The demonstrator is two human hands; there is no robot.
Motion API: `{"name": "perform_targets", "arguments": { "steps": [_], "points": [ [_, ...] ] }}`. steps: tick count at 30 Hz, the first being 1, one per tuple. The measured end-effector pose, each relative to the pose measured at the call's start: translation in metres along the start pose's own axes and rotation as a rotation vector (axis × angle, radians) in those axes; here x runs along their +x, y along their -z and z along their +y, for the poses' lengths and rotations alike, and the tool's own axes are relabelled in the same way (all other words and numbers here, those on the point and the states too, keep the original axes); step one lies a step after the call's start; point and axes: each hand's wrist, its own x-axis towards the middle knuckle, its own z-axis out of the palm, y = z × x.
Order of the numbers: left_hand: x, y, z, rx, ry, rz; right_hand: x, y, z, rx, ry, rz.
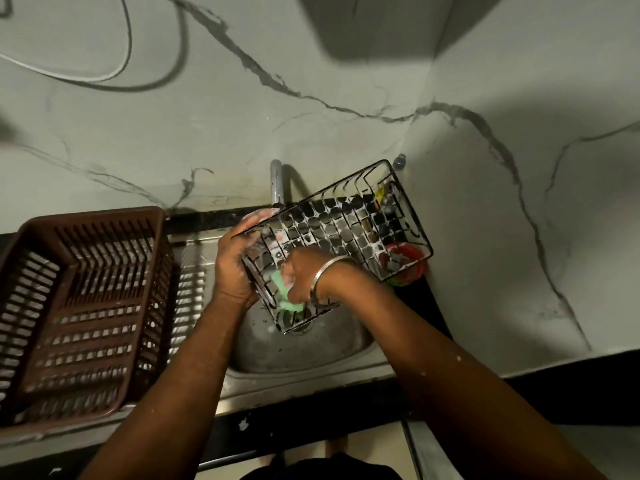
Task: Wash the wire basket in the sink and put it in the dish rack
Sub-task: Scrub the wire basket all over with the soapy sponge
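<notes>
A black wire basket (349, 223), soapy and tilted, hangs over the steel sink (311, 355). My left hand (235, 261) grips its near left end. Inside the basket, my right hand (301, 271) holds a green sponge (289, 297) against the wires; a metal bangle circles that wrist. The brown plastic dish rack (86, 306) stands on the drainboard to the left of the sink and holds nothing.
A chrome tap (277, 183) rises behind the sink, close to the basket's upper edge. A red and green round container (405, 265) sits at the sink's right corner, behind the basket. Marble walls close in behind and on the right.
</notes>
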Motion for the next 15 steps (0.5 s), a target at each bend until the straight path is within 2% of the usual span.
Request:
{"name": "perform_targets", "arguments": {
  "steps": [2, 5, 9, 12, 13, 15],
  "points": [
    [0.0015, 0.0006, 0.0003, -0.024, -0.005, 0.005, 0.0002, -0.0010, 0.0004, -0.022, 0.018, 0.005],
    [0.0034, -0.0006, 0.0009, -0.007, -0.050, 0.004, -0.0028, 0.0012, -0.0003, 0.093, 0.048, -0.088],
    [0.0057, -0.0003, 0.0006, -0.089, -0.030, -0.006, -0.0036, 0.0024, -0.0002, 0.056, 0.022, 0.010],
    [0.0094, 0.0015, 0.0002, -0.051, -0.050, -0.012, -0.0046, -0.0003, 0.0000, 0.254, 0.040, -0.080],
    [0.0084, 0.0011, 0.0011, -0.040, -0.063, -0.025, -0.0036, -0.0005, -0.0004, 0.311, 0.038, -0.067],
    [0.0043, -0.0028, 0.0018, -0.044, -0.081, -0.038, 0.0024, -0.0037, -0.0015, 0.294, 0.020, 0.061]
  ]
}}
